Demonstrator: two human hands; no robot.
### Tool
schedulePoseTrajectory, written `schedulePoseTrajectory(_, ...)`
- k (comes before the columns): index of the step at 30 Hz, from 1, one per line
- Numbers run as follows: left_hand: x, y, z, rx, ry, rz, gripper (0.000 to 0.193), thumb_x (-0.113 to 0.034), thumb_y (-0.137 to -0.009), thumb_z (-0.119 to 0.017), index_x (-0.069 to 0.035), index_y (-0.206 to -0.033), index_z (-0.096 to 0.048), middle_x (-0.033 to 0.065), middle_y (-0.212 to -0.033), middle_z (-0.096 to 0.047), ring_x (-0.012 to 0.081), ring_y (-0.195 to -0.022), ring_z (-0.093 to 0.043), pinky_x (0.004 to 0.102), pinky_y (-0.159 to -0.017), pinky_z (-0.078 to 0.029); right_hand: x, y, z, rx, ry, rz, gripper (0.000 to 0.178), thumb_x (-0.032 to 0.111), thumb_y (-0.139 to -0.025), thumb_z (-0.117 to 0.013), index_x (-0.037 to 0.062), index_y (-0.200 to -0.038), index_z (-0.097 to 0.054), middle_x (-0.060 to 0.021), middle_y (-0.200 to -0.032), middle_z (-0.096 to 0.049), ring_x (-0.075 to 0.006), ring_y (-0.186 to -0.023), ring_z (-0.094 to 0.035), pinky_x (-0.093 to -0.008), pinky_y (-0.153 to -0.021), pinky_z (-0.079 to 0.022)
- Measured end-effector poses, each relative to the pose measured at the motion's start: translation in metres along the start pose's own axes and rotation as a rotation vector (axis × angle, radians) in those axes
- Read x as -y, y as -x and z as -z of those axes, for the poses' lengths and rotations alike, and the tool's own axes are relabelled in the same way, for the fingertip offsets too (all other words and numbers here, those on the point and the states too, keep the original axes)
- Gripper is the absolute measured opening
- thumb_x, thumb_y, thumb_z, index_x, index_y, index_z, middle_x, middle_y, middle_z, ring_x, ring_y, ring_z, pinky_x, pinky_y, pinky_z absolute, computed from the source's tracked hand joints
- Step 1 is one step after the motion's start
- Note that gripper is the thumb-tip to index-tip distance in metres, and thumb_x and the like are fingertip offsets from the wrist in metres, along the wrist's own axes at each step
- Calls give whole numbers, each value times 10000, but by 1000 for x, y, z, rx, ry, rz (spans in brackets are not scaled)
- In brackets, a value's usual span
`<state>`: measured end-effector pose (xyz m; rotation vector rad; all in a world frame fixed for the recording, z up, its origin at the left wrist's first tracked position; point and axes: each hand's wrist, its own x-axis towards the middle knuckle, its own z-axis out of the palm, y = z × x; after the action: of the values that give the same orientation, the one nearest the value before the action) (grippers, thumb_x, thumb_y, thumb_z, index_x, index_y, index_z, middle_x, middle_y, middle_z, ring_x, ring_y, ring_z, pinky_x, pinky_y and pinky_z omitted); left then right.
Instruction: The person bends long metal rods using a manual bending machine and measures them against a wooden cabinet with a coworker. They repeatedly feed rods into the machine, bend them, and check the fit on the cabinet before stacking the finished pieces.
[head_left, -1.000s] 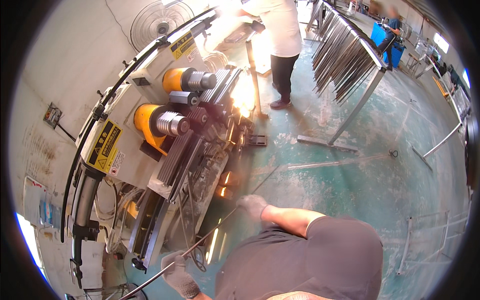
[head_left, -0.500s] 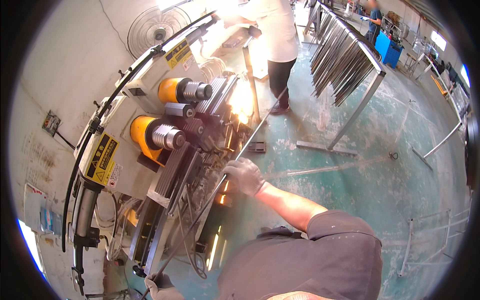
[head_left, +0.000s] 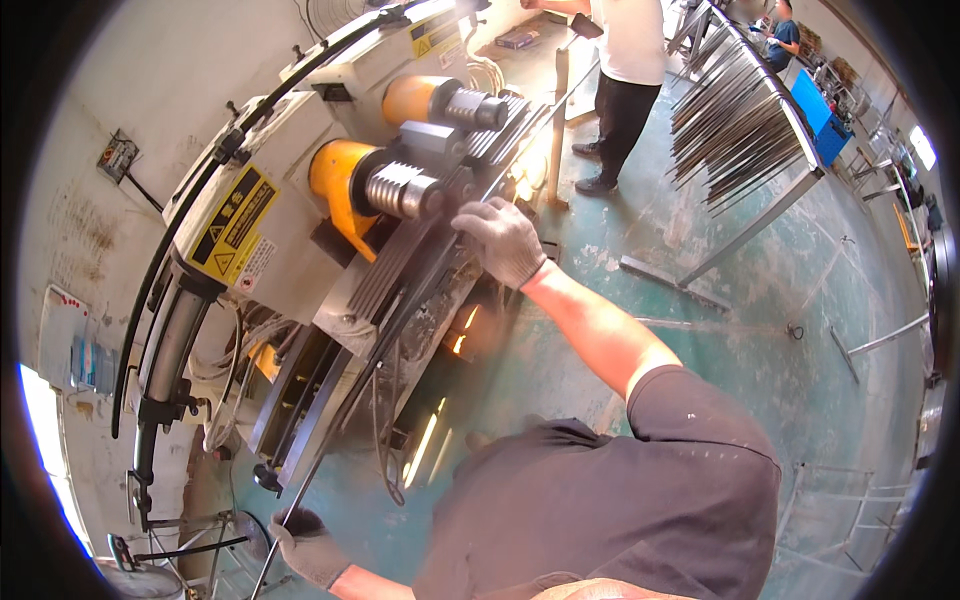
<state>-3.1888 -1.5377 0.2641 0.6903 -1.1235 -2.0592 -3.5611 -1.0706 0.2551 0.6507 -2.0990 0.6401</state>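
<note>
A long, thin metal rod runs slantwise along the front of a white machine with orange-and-metal cylinders. Gloved fingers of my right hand are closed over it, close to the ridged metal ends of the cylinders. Farther down, at the lower left, my left hand, also gloved, grips the rod near its lower end. Between my hands the rod lies close along the machine's long metal bed; whether it touches there I cannot tell. Its far end reaches toward a person in a white top.
That person stands at the machine's far end. A rack hung with many thin rods stands to the right. A blue box and another person are farther back. A cable loop hangs below the bed.
Both hands have shifted the rod leftward, closer in against the machine's bed. My right hand has moved up toward the cylinders. The view has turned, and the person in white appears farther right.
</note>
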Motion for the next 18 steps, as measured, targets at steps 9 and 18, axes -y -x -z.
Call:
schedulePoseTrajectory(9, 13, -82, 5, -60, 97, 159, 318, -334, -1102, -597, -42, -1218, -651, 59, -1025, -711, 174, -865, -655, 287, -729, -547, 6, -12, -74, 107, -63, -136, 308, 163, -826, -820, 130, -1128, -768, -125, -1160, -716, -383, -1079, -668, -480, -948, -558)
schedulePoseTrajectory(18, 54, -135, -7, 9, 144, 254, 285, -310, -1095, -604, -37, -1151, -660, 79, -1043, -703, 227, -906, -637, 351, -793, -557, 4, -31, -83, 255, -68, -401, 389, 296, -939, -738, 68, -1252, -698, -170, -1307, -666, -405, -1294, -583, -485, -1098, -492)
